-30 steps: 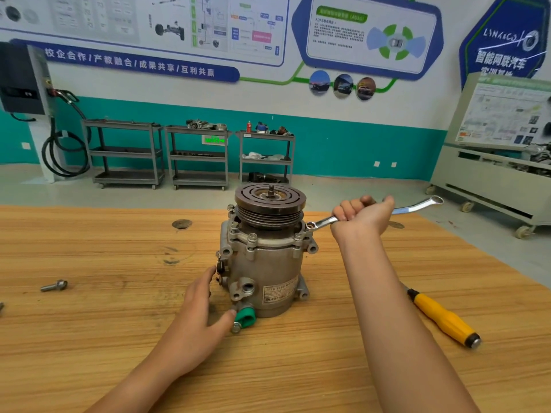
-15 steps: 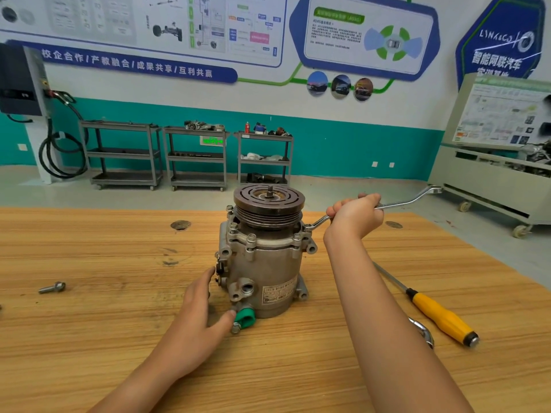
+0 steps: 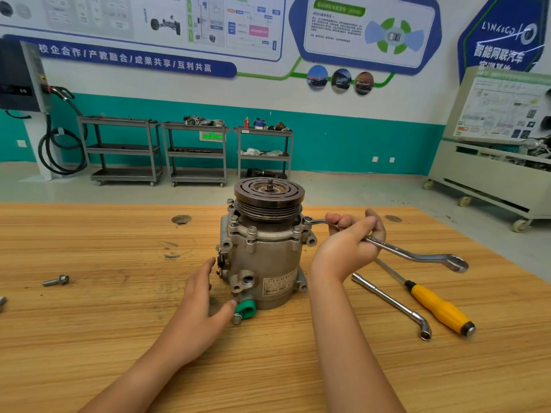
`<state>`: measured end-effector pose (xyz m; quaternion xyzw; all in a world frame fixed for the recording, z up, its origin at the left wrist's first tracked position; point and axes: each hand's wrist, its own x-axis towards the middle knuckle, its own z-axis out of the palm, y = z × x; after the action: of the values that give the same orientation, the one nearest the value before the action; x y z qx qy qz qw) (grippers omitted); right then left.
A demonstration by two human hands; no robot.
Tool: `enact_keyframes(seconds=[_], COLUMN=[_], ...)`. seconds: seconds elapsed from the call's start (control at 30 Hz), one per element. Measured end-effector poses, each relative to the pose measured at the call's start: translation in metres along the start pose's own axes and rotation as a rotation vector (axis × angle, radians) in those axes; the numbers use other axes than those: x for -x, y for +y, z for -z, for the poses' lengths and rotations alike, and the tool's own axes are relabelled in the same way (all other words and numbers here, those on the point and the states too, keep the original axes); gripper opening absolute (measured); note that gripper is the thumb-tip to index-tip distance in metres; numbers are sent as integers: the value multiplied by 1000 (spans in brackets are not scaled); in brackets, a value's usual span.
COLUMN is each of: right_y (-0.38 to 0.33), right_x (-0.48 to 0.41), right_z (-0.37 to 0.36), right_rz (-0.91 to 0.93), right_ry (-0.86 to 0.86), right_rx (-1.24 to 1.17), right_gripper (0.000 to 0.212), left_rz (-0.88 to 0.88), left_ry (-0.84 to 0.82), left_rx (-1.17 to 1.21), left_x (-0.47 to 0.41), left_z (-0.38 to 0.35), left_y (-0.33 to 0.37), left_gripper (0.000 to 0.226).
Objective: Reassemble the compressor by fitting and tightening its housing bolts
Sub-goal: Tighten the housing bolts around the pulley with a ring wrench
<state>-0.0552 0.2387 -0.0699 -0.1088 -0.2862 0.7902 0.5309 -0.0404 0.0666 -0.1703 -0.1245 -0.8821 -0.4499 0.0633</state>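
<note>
The metal compressor (image 3: 262, 263) stands upright on the wooden table (image 3: 89, 338), pulley end up. Several housing bolts (image 3: 252, 231) sit around its upper flange. My right hand (image 3: 348, 245) grips a ring wrench (image 3: 417, 256) whose near end is on a bolt (image 3: 307, 219) at the flange's right side. The wrench handle points right and toward me. My left hand (image 3: 199, 308) rests against the compressor's lower left side, thumb beside a green cap (image 3: 246, 308).
A yellow-handled screwdriver (image 3: 438, 307) and an L-shaped socket wrench (image 3: 393, 305) lie right of the compressor. A loose bolt (image 3: 56, 280) lies at the table's left. Shelf carts (image 3: 193, 153) and a wheeled display stand (image 3: 495, 162) are beyond the table.
My right hand swung the wrench handle clockwise, from pointing away to the right round toward me, with its end kept on the flange bolt. My left hand stayed on the compressor.
</note>
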Motion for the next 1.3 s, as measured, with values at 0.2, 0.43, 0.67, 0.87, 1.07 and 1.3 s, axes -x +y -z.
enact_keyframes(seconds=[0.2, 0.43, 0.67, 0.87, 1.07, 1.3], right_y=[5, -19, -7, 4, 5, 3], right_x=[21, -16, -50, -59, -59, -31], right_z=[6, -9, -31, -32, -8, 4], right_rz=[85, -108, -341, -361, -425, -190], right_ry=[-75, -59, -8, -123, -254, -203], right_rx=[113, -2, -62, -65, -140, -133], right_gripper=[21, 25, 31, 28, 23, 24], left_rz=[-5, -10, -14, -9, 0, 1], left_ry=[-3, -4, -3, -22, -38, -37], left_rx=[-1, 7, 9, -5, -24, -19], left_x=[0, 1, 1, 2, 1, 2], left_z=[0, 1, 2, 2, 0, 0], left_y=[-1, 0, -1, -1, 0, 3], left_gripper=[83, 84, 83, 84, 85, 84])
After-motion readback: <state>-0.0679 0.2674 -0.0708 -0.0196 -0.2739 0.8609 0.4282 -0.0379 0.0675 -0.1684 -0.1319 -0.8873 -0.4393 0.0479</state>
